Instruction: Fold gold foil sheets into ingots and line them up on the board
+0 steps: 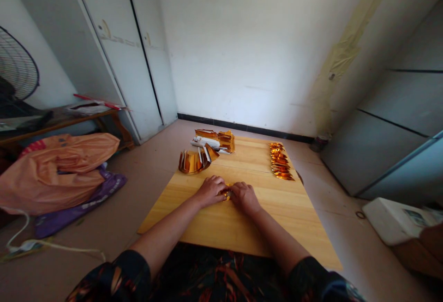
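One small piece of shiny gold foil [226, 195] sits near the middle of the pale wooden rectangular surface [238, 230], partly hidden by two bare hands. The left hand [210, 191] and the right hand [244, 196] each have a grip pinched on it, one from either side, with fingers bent, knuckles up and fingertips nearly meeting. Both forearms slant inward from the near edge of the surface, low over the wood. At the surface's far left are two bundles of gold foil sheets with white parts: one curved, fanned bundle [194, 161] and, behind it, one flatter bundle [227, 141]. Along its far right edge lies one row of folded, pointed gold foil pieces [281, 161], too tightly overlapped to count. Left of the surface, on the floor, are one orange cloth heap [65, 161] and one purple bag [83, 205]; right of it stands one white box [391, 221].
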